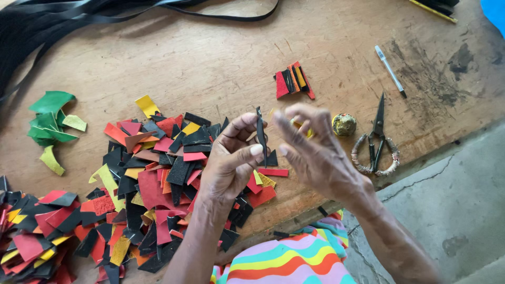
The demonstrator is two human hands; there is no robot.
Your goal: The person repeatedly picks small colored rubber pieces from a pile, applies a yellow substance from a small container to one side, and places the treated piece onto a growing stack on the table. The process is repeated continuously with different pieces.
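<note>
You are looking down at a worn wooden table [221, 58] with both your hands raised over its near edge. Your left hand [231, 160] pinches a narrow black strip [261, 134] between thumb and fingertips, holding it upright at the centre of the view. Your right hand [315, 150] sits just beside it at 3 o'clock, fingers curled, the forefinger tip nearly touching the strip; something small and yellow shows behind those fingers, but what it is cannot be told.

From 7 to 10 o'clock spreads a large pile of black, red, orange and yellow scraps [152, 179]. A smaller pile of green scraps [50, 123] lies at 9 o'clock, well apart. At 12 o'clock rests a small stacked bundle of red, black and orange pieces [293, 80]. Scissors [376, 139] with wrapped handles lie at 3 o'clock, a small gold ball [344, 124] just beside them, and a white pen [389, 70] at 2 o'clock. Long black strips [58, 23] trail across 11 o'clock.

To handle the strip well, it seems best to keep your left pinch low and firm so the piece stays upright, and work with your right fingertips close to that pinch, where the strip looks least likely to bend or twist.
</note>
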